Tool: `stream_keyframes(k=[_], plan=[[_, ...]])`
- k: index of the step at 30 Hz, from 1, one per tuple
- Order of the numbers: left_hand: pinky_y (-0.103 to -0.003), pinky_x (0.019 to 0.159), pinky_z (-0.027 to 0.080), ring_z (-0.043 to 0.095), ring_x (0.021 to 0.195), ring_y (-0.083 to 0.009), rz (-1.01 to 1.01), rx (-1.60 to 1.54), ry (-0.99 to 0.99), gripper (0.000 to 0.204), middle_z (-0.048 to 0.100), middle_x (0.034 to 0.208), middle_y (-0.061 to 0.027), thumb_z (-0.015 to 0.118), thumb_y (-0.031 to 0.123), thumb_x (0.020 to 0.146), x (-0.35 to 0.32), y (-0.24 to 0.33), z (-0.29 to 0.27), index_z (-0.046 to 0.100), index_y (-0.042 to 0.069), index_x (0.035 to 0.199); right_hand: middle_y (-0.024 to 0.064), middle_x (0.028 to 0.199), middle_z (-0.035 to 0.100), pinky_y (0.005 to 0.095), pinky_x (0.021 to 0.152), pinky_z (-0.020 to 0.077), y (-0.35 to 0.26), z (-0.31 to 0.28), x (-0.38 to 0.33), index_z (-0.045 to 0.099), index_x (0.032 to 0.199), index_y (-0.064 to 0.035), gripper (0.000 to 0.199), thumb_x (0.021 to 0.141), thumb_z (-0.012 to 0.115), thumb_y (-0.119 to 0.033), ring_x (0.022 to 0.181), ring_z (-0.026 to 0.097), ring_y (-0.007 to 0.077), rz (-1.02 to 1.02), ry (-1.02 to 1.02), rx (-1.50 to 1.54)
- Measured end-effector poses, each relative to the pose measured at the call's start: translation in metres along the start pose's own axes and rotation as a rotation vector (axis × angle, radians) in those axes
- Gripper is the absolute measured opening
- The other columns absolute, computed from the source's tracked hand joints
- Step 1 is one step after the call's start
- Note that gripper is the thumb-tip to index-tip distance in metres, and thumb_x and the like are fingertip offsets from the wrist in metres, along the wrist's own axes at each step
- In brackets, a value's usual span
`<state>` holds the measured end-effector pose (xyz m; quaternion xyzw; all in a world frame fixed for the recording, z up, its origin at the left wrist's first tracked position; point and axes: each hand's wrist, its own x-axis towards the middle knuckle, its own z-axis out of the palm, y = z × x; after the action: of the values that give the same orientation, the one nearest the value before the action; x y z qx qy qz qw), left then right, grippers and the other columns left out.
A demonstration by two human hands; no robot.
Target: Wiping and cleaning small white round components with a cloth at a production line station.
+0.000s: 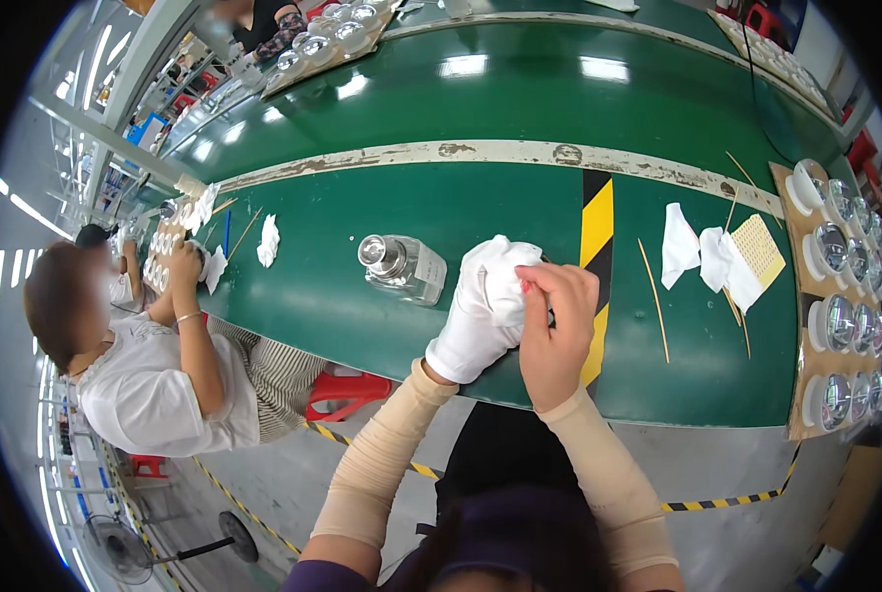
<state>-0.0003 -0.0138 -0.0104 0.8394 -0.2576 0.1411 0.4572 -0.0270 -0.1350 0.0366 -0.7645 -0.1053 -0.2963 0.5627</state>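
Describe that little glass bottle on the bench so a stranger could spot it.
On the long green workbench, look just left of the white-gloved left hand. There lies the small clear glass bottle with a silver metal cap, on its side, the only glass thing among white cloths and thin sticks.

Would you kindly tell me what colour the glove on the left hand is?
White: the glove on the left hand shows best in the head view.

I see a white glove on my left hand and beige sleeves on both forearms. The workbench is dark green, crossed by a yellow-and-black striped tape, with white wipes and a clear glass bottle.
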Motion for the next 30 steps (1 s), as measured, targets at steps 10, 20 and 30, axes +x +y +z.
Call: stream_keyframes(k=[10, 20, 30], plan=[[-0.038, 0.103, 0.037, 0.044, 0.122, -0.0313, -0.079, -0.105, 0.126, 0.085, 0.041, 0.131, -0.0175, 0.083, 0.016, 0.069, 0.004, 0.013, 0.004, 0.031, 0.005, 0.136, 0.0154, 0.103, 0.064, 0.0357, 0.082, 0.0444, 0.027, 0.010, 0.026, 0.064, 0.099, 0.0028, 0.030, 0.100, 0.042, -0.019, 0.091, 0.059, 0.0265, 0.329, -0.120, 0.225], [-0.042, 0.103, 0.038, 0.044, 0.121, -0.0376, -0.156, -0.236, 0.167, 0.073, 0.046, 0.127, -0.0192, 0.080, 0.011, 0.066, 0.004, 0.021, 0.005, 0.043, 0.006, 0.130, 0.0171, 0.121, 0.054, 0.0367, 0.100, 0.0385, 0.021, 0.009, 0.008, 0.056, 0.118, 0.0018, 0.029, 0.100, 0.039, -0.014, 0.114, 0.051, 0.0315, 0.243, -0.117, 0.118], [-0.041, 0.105, 0.036, 0.043, 0.123, -0.0357, -0.024, -0.009, 0.122, 0.073, 0.047, 0.128, -0.0188, 0.080, 0.020, 0.068, 0.007, 0.023, -0.006, 0.045, 0.004, 0.130, 0.0160, 0.124, 0.055, 0.0343, 0.101, 0.0371, 0.023, 0.015, 0.004, 0.053, 0.122, 0.0054, 0.035, 0.102, 0.036, -0.018, 0.115, 0.052, 0.0265, 0.264, -0.106, 0.171]])
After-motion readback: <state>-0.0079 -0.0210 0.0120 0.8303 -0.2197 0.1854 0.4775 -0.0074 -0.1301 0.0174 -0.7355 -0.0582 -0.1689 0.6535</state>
